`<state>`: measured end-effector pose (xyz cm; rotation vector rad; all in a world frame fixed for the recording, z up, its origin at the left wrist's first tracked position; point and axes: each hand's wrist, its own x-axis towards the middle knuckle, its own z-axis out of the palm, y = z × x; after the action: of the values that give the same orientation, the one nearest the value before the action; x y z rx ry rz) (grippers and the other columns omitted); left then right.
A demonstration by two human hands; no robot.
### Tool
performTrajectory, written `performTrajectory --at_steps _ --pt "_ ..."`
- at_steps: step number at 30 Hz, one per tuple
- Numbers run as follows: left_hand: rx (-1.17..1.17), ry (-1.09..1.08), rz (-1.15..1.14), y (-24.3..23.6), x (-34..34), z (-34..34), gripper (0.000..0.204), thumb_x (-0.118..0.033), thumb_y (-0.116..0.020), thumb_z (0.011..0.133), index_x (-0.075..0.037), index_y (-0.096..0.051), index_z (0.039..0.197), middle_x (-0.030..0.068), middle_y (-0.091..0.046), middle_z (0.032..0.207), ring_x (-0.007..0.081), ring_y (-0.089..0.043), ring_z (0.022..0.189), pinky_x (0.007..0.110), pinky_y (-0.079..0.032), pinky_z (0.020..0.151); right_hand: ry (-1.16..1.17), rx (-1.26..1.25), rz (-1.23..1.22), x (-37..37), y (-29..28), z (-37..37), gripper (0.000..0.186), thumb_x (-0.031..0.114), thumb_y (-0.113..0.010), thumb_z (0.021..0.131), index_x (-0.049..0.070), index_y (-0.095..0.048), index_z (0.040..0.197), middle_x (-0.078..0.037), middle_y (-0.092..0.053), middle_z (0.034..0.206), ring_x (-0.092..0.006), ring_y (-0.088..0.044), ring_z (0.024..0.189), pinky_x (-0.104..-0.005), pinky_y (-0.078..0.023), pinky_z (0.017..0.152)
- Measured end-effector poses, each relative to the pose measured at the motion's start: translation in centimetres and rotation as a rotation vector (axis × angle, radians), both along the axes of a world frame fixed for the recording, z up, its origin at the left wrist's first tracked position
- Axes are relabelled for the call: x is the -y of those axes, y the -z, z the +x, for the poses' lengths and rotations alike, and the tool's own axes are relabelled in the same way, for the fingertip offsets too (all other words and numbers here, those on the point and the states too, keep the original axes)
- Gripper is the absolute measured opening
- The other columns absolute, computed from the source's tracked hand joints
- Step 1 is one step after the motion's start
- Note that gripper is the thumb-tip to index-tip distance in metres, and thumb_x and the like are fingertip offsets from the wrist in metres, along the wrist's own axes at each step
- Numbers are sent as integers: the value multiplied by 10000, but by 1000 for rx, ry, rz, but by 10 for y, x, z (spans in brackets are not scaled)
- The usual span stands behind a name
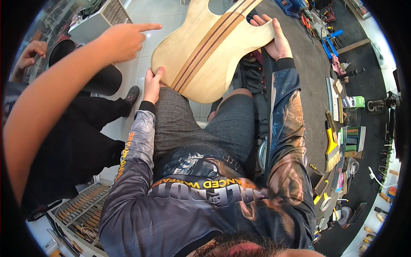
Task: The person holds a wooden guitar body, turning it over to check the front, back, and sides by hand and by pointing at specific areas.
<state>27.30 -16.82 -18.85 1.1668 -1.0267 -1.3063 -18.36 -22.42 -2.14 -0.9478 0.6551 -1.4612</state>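
A pale wooden guitar body (205, 55) with dark and tan stripes down its middle is held tilted above my thighs. My left hand (154, 83) grips its rounded lower left edge, thumb on the face. My right hand (276, 40) holds the horn at the upper right, its fingertips showing past the edge. At the left, another person's arm (64, 85) reaches across with the index finger (145, 27) pointing toward the guitar body, just short of it. That person's other hand (32, 53) shows near the far left rim.
A dark workbench (299, 64) along my right holds a blue power tool (291, 8), clamps, a yellow-handled brush (332, 147) and small items. A tray of chisels or files (79, 214) sits at lower left. The co-worker's dark-clothed legs (90, 141) are beside me.
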Motion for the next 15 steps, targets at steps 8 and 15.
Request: performTrajectory --at_steps 8,15 --pt "48 9 -7 -3 2 -3 493 -373 -679 1087 27 -547 1344 161 -674 1290 243 -701 1147 385 -629 928 3 -34 -25 1 4 -4 733 503 -623 1089 14 -414 1592 -229 -553 1588 -360 -576 1445 -494 -484 1214" --pt "42 7 11 1 3 -2 491 -359 -678 1089 28 -547 1362 163 -672 1304 237 -695 1161 377 -608 954 2 -77 -22 2 5 -5 743 525 -612 1090 31 -406 1606 -213 -515 1626 -357 -522 1492 -502 -451 1240"
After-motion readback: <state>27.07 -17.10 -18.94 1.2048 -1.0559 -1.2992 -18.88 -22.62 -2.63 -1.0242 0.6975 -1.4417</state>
